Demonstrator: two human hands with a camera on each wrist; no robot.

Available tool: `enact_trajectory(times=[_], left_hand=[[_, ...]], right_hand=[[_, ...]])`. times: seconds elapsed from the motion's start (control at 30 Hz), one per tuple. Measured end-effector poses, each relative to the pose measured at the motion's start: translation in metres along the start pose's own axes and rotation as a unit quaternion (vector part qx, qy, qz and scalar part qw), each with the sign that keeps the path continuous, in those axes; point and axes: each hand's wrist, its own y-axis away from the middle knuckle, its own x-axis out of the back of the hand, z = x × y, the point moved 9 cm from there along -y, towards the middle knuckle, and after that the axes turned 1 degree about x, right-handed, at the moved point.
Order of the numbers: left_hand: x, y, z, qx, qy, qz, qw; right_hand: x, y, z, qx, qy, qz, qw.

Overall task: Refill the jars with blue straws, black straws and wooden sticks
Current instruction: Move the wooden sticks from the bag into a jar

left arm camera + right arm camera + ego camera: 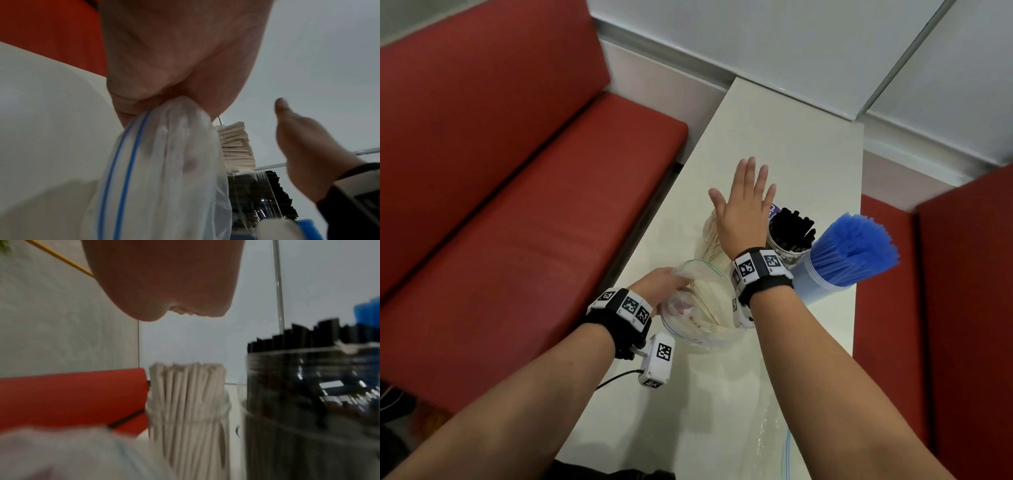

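We see the right hand (743, 209) flat, fingers straight, above the jar of wooden sticks (710, 236); just right of it the jar of black straws (789, 236); further right the jar of blue straws (842, 260); the left hand (662, 286) grips a clear zip bag (698, 308) holding sticks, below the right wrist.

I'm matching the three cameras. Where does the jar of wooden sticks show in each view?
Head: jar of wooden sticks at centre, partly under the right hand.
Left wrist: stick ends right of centre, behind the plastic bag.
Right wrist: bottom centre.
Shared landmark: black straws beside it.
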Motion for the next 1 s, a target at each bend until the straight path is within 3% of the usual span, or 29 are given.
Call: enact_trajectory(times=[0.13,0.2,0.23,0.3,0.33,0.37,0.4,0.47,0.53,0.63,0.77,1.0], left_hand=[[0.002,0.002,0.000,0.000,0.009,-0.002,1.000],[0.004,0.003,0.001,-0.004,0.002,0.001,1.000],[0.005,0.003,0.001,-0.005,-0.001,0.003,1.000],[0.008,0.004,-0.001,-0.004,-0.001,0.007,1.000],[0.009,0.004,-0.002,-0.004,0.001,0.010,1.000],[0.010,0.004,-0.003,-0.004,0.008,0.017,1.000],[0.011,0.003,-0.004,-0.006,0.016,0.028,0.999],[0.013,0.003,-0.004,-0.014,0.024,0.047,0.999],[0.014,0.005,-0.003,-0.017,0.020,0.053,0.998],[0.009,0.009,-0.001,-0.021,0.026,0.042,0.999],[0.004,0.014,-0.001,-0.024,0.016,0.036,0.999],[-0.001,0.024,-0.003,-0.024,-0.001,0.036,0.999]], right_hand=[[-0.047,0.030,0.009,0.022,0.074,-0.161,0.984],[-0.044,0.025,0.015,-0.002,-0.001,-0.175,0.985],[-0.035,0.019,0.015,-0.011,-0.060,-0.151,0.987],[0.000,0.017,0.010,-0.001,-0.184,-0.030,0.983],[0.017,0.023,0.010,0.004,-0.255,0.032,0.966],[0.026,0.032,0.010,-0.001,-0.318,0.050,0.947],[0.022,0.041,0.008,-0.013,-0.363,0.010,0.932],[-0.011,0.069,-0.001,-0.041,-0.383,-0.174,0.906],[-0.047,0.110,0.000,-0.055,-0.268,-0.354,0.894],[-0.074,0.153,0.010,-0.049,-0.177,-0.442,0.878],[-0.089,0.176,0.010,-0.040,-0.189,-0.442,0.876],[-0.079,0.169,0.022,-0.049,-0.220,-0.304,0.926]])
